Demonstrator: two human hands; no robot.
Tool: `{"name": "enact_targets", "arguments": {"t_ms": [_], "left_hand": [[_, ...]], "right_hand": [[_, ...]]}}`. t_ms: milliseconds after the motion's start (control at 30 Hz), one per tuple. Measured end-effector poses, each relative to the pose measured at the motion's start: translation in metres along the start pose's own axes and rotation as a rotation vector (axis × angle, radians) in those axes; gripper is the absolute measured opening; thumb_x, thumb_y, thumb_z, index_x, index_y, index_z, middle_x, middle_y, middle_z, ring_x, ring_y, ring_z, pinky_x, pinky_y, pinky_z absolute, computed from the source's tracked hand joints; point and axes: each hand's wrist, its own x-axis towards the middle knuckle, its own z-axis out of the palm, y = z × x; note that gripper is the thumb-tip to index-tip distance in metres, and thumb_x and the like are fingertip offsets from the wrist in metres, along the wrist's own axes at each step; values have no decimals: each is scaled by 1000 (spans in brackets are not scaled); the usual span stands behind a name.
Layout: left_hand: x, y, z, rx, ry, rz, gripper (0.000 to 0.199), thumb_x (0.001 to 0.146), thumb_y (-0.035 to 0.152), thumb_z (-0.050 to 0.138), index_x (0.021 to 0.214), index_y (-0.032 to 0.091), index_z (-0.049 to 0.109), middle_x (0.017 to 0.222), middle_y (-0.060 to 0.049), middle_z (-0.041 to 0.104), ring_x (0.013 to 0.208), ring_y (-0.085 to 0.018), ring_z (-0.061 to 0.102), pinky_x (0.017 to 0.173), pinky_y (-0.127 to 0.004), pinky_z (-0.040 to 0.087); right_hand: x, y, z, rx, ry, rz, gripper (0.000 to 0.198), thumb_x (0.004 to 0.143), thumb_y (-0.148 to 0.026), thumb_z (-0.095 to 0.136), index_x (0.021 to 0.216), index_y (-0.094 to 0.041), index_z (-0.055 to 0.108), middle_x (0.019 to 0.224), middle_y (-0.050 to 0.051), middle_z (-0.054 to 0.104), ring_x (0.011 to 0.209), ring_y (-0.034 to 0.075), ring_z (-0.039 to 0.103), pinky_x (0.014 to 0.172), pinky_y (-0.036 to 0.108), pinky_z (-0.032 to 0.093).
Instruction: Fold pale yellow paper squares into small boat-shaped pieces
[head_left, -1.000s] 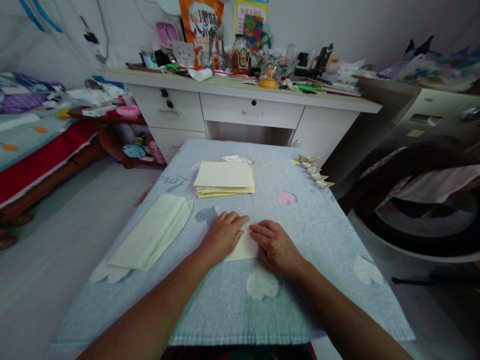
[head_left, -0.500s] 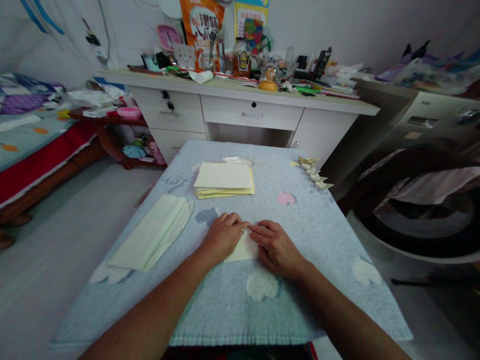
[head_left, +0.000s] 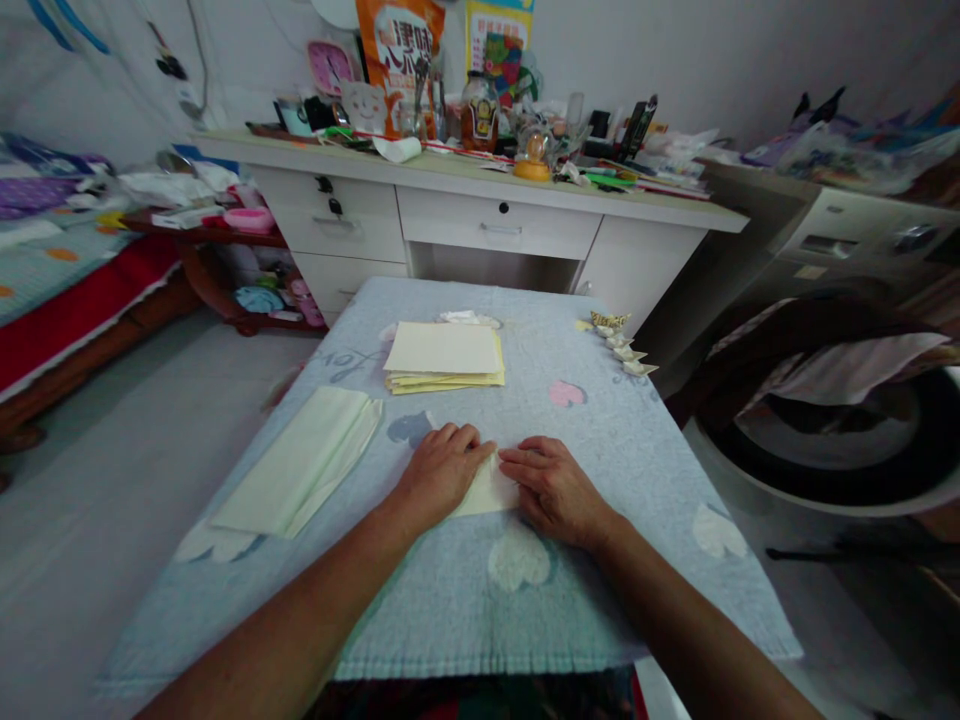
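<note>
Pressing hands: both lie palm-down on one small pale sheet near the middle of the table.
Left hand (head_left: 441, 472): flat, fingers stretched toward 1 o'clock, covering the sheet's left part; nothing is clasped, it only presses.
Right hand (head_left: 553, 487): flat too, fingers aimed at 10 o'clock, tips almost meeting the left hand's; it weighs on the sheet's right edge, holding nothing.
Folded paper (head_left: 487, 490): cream, showing only as a wedge between the two hands, lying on the cloth.
Tablecloth (head_left: 600, 440): light blue towel stuff with pale and pink shapes.
Paper stack (head_left: 444, 356): yellowish sheets at 12 o'clock of the hands, well apart from them.
Pale folded bundle (head_left: 300, 472): long, at 9 o'clock of the left hand, slanting along the table's left edge.
Small folded figures (head_left: 621, 342): a short row at 1 o'clock, by the table's far right edge.
Desk (head_left: 495, 215): white, with drawers, beyond the table at 12 o'clock, its top crowded with clutter.
</note>
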Motion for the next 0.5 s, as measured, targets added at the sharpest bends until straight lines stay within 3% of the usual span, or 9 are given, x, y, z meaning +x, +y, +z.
{"name": "enact_targets", "arguments": {"t_ms": [500], "left_hand": [[-1, -2, 2, -19, 6, 9, 29, 92, 24, 51, 119, 31, 59, 99, -2, 57, 88, -20, 46, 75, -31, 35]], "right_hand": [[-34, -3, -45, -148, -165, -63, 20, 70, -9, 57, 86, -20, 63, 98, 6, 68, 104, 26, 50, 93, 43, 37]]}}
